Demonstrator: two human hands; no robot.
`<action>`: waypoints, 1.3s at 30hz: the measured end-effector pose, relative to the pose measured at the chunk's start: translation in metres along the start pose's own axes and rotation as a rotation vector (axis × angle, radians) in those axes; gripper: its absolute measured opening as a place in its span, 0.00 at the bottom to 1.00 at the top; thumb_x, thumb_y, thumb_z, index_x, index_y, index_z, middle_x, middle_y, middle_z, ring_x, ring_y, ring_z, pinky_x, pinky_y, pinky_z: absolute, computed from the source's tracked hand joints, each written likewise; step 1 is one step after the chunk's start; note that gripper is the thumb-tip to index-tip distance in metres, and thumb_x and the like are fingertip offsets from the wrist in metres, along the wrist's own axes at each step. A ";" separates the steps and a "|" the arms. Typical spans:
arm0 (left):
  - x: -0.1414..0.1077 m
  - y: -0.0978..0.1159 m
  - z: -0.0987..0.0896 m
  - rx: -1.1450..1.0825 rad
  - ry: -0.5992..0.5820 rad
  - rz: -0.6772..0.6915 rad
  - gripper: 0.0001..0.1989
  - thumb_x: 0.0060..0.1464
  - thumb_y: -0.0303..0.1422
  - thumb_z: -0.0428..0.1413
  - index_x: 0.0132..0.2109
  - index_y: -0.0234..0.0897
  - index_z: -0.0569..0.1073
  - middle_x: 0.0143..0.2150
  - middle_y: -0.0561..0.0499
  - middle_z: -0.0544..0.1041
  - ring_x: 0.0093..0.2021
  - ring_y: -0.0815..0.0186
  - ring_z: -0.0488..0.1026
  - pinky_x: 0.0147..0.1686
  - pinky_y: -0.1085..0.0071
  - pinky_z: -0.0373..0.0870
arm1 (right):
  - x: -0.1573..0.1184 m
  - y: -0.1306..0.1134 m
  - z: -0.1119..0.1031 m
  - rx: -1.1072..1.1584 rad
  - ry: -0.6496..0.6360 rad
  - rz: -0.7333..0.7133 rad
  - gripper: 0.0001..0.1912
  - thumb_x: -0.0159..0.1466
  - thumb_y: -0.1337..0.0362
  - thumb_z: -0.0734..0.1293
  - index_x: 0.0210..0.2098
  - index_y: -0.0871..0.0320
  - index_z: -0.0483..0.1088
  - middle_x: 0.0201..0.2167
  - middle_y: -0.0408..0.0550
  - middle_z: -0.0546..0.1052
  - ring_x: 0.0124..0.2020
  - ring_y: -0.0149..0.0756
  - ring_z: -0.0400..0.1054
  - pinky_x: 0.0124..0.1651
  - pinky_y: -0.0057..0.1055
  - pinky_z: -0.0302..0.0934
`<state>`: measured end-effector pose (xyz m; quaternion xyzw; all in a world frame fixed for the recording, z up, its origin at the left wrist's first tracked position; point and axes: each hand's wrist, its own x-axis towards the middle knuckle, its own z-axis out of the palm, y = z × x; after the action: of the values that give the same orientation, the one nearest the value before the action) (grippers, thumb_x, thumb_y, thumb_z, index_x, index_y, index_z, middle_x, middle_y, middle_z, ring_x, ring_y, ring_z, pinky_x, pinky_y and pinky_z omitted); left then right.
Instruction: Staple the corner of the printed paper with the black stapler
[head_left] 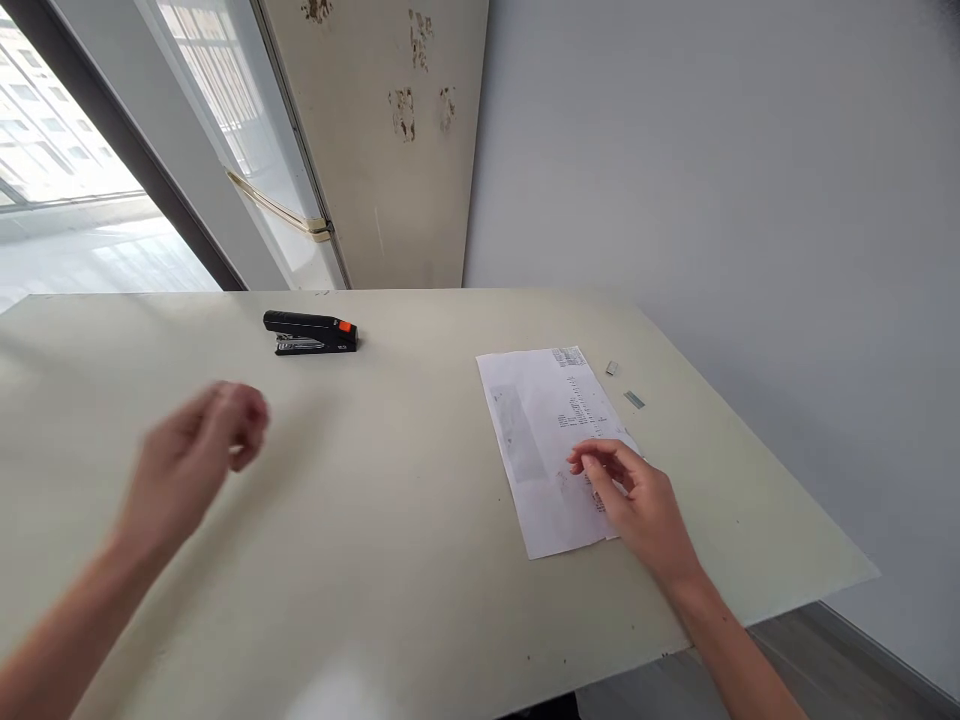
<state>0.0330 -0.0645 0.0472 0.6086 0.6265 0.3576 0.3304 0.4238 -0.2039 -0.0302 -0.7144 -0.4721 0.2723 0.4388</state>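
My left hand (199, 450), a little blurred, is raised over the left part of the table, fingers curled in and nothing visible in them. The stapler (311, 333), black with an orange patch, lies beyond that hand, apart from it. On the right lies a white printed sheet of paper (536, 500), with a grey block along its left side. Above the sheet's lower right part is my right hand (626, 495), its fingers loosely bent and the thumb apart from them, holding nothing. Whether its fingertips touch the paper I cannot tell.
Two small flat pieces, a pale one (612, 368) and a greyish strip (634, 400), lie right of the paper. The whitish table (390, 560) ends at a slanting right edge near the grey wall (712, 180). Behind it stands a cabinet-like panel (390, 200) with brown stains.
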 end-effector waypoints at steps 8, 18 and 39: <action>0.026 -0.029 0.062 0.285 -0.425 0.252 0.23 0.67 0.53 0.48 0.35 0.40 0.73 0.25 0.56 0.69 0.24 0.69 0.59 0.26 0.72 0.59 | 0.008 -0.014 0.027 0.002 -0.246 0.035 0.14 0.72 0.51 0.64 0.44 0.52 0.76 0.45 0.50 0.83 0.41 0.41 0.78 0.35 0.33 0.70; 0.026 -0.035 0.091 0.404 -0.476 0.879 0.20 0.71 0.44 0.52 0.65 0.46 0.70 0.71 0.46 0.69 0.70 0.51 0.63 0.67 0.53 0.64 | 0.012 -0.049 0.040 0.198 -0.378 -0.003 0.12 0.73 0.53 0.64 0.44 0.51 0.76 0.43 0.48 0.82 0.42 0.39 0.77 0.42 0.35 0.72; 0.054 -0.070 0.052 0.501 -0.372 0.721 0.28 0.68 0.52 0.53 0.68 0.49 0.65 0.75 0.49 0.63 0.76 0.49 0.54 0.71 0.45 0.59 | 0.092 -0.005 0.027 -0.012 -0.174 -0.089 0.13 0.71 0.52 0.65 0.44 0.53 0.76 0.44 0.50 0.83 0.39 0.39 0.79 0.40 0.36 0.72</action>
<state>0.0378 -0.0089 -0.0386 0.9018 0.3726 0.1723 0.1349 0.4367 -0.1089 -0.0358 -0.6690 -0.5414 0.3106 0.4035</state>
